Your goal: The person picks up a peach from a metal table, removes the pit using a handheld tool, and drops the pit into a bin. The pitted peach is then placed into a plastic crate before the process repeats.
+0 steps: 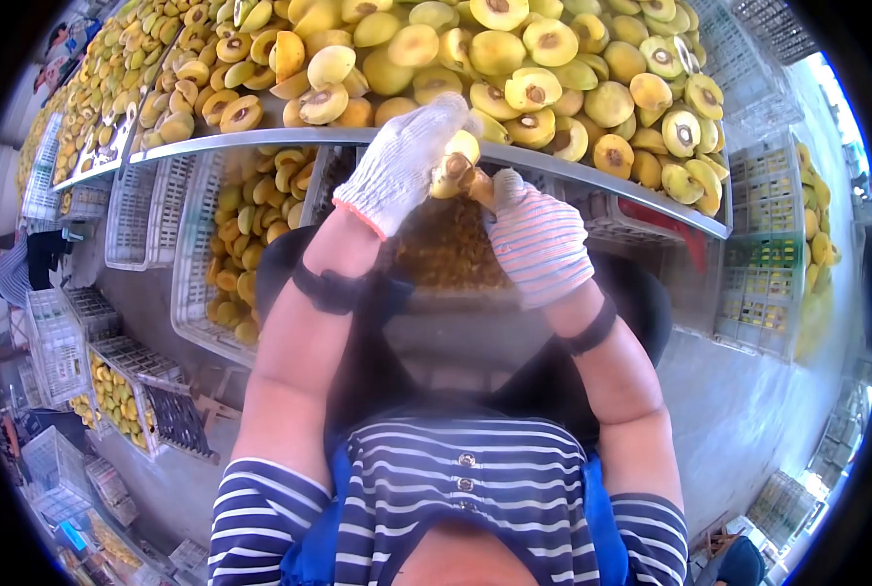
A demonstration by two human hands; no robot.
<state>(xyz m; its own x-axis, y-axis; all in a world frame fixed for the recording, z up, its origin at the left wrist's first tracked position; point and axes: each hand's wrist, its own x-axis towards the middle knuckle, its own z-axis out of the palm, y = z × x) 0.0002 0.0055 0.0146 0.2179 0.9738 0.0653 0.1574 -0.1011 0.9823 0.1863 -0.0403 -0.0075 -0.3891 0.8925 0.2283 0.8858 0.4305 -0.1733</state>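
My left hand (402, 161), in a white knit glove with an orange hem, is closed on a yellow peach half (448, 180) just off the table's front edge. My right hand (541, 242), in a white glove with thin stripes, is wrapped round a short brownish tool (480, 188). The tool's tip meets the peach at its stone; its exact kind cannot be made out. Beyond the hands, a heap of halved peaches (495, 54) covers the metal-edged table (260, 138), many with stones showing. Below the hands, brown stones or scraps (456, 249) lie in a container.
A white crate of peach halves (194, 293) stands left of my legs. Stacked crates (763, 244) rise at the right end of the table. A red object (665, 223) hangs under the table's edge. More crates (55, 327) and a person (26, 269) are at far left.
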